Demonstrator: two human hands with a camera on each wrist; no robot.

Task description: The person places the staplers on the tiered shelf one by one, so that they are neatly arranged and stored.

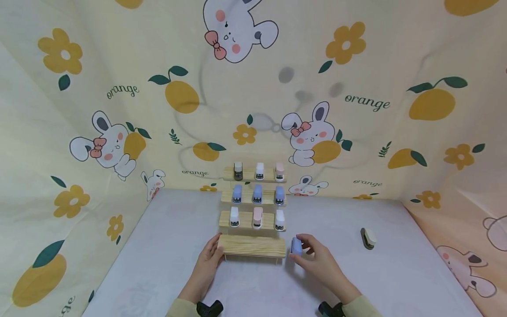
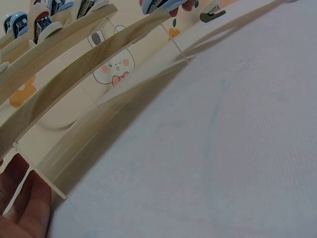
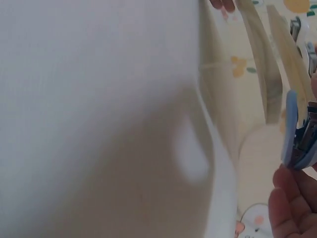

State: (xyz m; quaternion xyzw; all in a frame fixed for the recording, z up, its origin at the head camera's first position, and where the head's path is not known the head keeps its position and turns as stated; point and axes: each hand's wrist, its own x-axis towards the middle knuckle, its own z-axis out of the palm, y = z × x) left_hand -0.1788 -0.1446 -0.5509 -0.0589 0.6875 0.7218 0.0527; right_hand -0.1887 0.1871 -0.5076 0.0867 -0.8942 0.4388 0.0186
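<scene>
In the head view a tiered wooden display stand (image 1: pixel 251 245) holds small staplers on its three upper shelves, while its lowest shelf is bare. My left hand (image 1: pixel 210 254) grips the left end of that lowest shelf; the left wrist view has the fingers (image 2: pixel 34 203) beside its clear support. With thumb and fingertips my right hand (image 1: pixel 317 259) pinches a small blue stapler (image 1: pixel 296 246) just off the right end of the same shelf. The right wrist view catches this blue stapler (image 3: pixel 291 130) at its right edge, partly cut off.
A white-topped stapler with a dark green base (image 1: pixel 369 238) lies on the white tabletop (image 1: pixel 340 224) to the right. A pink stapler (image 1: pixel 257 217) is among those on the stand. Behind and at both sides hangs a printed cloth (image 1: pixel 253 88).
</scene>
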